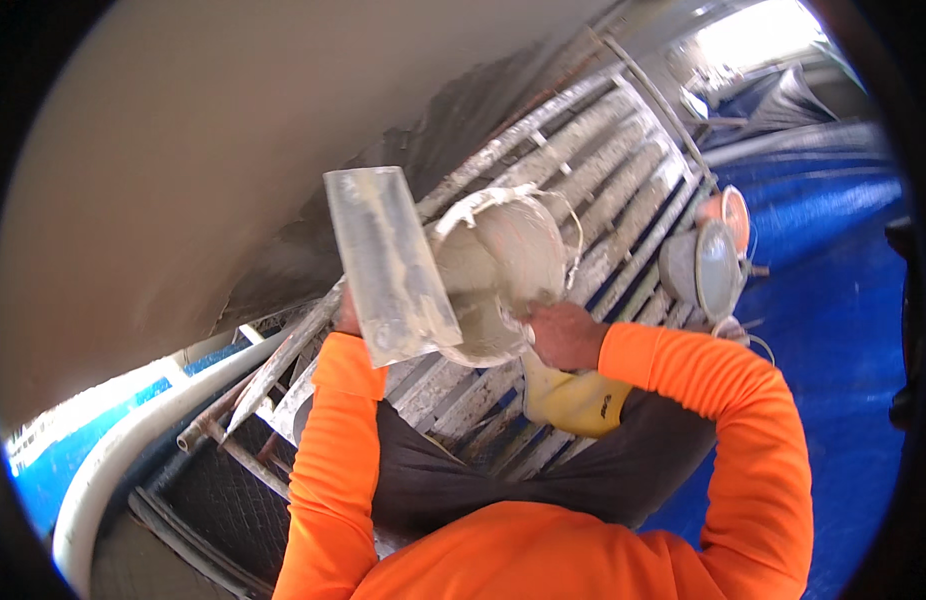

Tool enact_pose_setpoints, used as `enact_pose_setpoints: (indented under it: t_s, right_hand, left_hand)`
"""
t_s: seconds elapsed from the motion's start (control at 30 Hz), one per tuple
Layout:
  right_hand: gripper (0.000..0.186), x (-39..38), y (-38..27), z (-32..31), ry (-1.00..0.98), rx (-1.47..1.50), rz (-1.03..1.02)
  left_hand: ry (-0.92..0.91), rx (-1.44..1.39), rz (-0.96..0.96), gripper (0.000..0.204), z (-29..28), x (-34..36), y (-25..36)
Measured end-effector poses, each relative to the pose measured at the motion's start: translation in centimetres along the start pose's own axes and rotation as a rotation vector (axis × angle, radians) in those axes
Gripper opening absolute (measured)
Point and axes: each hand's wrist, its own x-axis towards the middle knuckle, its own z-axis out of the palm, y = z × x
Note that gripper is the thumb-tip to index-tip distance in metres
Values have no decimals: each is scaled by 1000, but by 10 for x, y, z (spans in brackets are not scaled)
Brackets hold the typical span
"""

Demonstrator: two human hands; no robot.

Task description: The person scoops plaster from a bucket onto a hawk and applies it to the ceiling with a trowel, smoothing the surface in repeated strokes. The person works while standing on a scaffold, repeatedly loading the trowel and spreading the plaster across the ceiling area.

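My left hand [348, 312] is closed beneath a plastering trowel [388, 265], whose long flat rectangular blade faces up, smeared with grey. Most of that hand and the trowel's handle are hidden behind the blade. Just right of the blade, a plaster-crusted bucket [531, 235] holds wet grey-beige plaster [470, 268]. My right hand [566, 336] is closed at the bucket's near right rim, fingers turned inward. A small pale edge shows at its fingertips, but what it grips is mostly hidden. A white cord handle hangs at the bucket's far right side.
The bucket stands on a splattered slatted scaffold platform [608, 165]. A yellow boot [573, 400] is below my right hand. A grey bucket [698, 268] and an orange bucket [728, 215] stand to the right, beside blue sheeting [813, 330]. A large plastered surface [203, 170] curves overhead at left.
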Motion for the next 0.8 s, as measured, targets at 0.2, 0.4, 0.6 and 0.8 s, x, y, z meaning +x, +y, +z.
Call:
enact_pose_setpoints:
  t_s: [0.2, 0.4, 0.6, 0.8]
  right_hand:
    - [63, 21, 25, 5, -4, -12, 243]
    - [60, -3, 28, 8, -143, 93, 196]
    - [40, 2, 58, -19, 201, -118, 362]
    - [48, 18, 66, 8, 80, -388, 353]
  left_hand:
    - [-6, -3, -10, 47, -18, 8, 5]
    - [-29, -11, -47, 47, -24, 14, 0]
    - [-65, -15, -126, 47, -12, 21, -27]
    - [-84, 38, -154, 47, 4, 20, -63]
